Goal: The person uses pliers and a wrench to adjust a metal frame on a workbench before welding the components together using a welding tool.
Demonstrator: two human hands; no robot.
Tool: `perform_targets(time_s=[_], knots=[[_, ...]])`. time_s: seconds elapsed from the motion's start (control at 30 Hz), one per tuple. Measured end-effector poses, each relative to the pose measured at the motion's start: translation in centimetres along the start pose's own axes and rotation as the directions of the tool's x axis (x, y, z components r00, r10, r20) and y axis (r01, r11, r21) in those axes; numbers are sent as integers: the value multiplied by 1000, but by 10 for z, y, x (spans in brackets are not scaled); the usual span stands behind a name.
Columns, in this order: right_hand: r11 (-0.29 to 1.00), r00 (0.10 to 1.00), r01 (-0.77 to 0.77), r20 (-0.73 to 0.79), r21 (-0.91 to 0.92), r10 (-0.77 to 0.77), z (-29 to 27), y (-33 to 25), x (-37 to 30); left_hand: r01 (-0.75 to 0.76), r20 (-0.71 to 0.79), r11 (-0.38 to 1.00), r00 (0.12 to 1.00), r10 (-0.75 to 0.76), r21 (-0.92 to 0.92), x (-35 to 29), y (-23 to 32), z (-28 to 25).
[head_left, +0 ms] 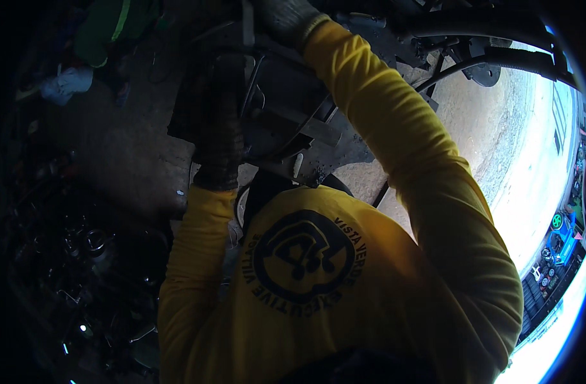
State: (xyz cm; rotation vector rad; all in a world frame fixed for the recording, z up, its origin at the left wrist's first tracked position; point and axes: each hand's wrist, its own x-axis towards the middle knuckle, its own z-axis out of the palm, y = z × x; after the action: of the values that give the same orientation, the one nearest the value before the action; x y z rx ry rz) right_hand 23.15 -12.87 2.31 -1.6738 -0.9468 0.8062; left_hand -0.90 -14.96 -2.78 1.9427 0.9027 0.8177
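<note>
My left hand (219,144), in a dark knitted glove, reaches up into the shadow beside a dark metal assembly (286,96) in front of me. Its fingers are lost in the dark, so their grip does not show. At the top edge, my right hand (285,18) wears a greyish glove and lies over the far part of the assembly. A flat upright metal bar (248,24) stands just left of it. The right fingers are mostly cut off or hidden. A flat metal plate (318,131) crosses the near side of the assembly.
Thick black hoses (472,64) curve at the upper right. A person in dark green clothing (104,35) is at the upper left. Dark metal parts (91,246) lie heaped at the left. Concrete floor (126,137) shows between; a blue machine (561,240) stands far right.
</note>
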Motion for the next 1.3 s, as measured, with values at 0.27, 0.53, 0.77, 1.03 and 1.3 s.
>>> perform_targets(time_s=[0.27, 0.53, 0.77, 1.03, 1.3], knots=[[974, 980, -198, 24, 111, 197, -22, -7, -1, 427, 187, 723, 901, -392, -543, 4, 42, -7], [751, 818, 224, -300, -622, -492, -65, 118, -36, 12, -2, 997, 1000, -13, -82, 6, 0, 0], [277, 937, -62, -40, 959, 348, -50, 39, -87, 133, -2, 980, 991, -135, -150, 6, 19, -4], [978, 949, 107, -274, -178, -154, -60, 77, -104, 135, -48, 975, 988, -146, -176, 9, 31, 1], [849, 953, 187, -119, -494, -278, -49, 94, -55, -146, -37, 985, 988, 150, 92, 4, 5, -1]])
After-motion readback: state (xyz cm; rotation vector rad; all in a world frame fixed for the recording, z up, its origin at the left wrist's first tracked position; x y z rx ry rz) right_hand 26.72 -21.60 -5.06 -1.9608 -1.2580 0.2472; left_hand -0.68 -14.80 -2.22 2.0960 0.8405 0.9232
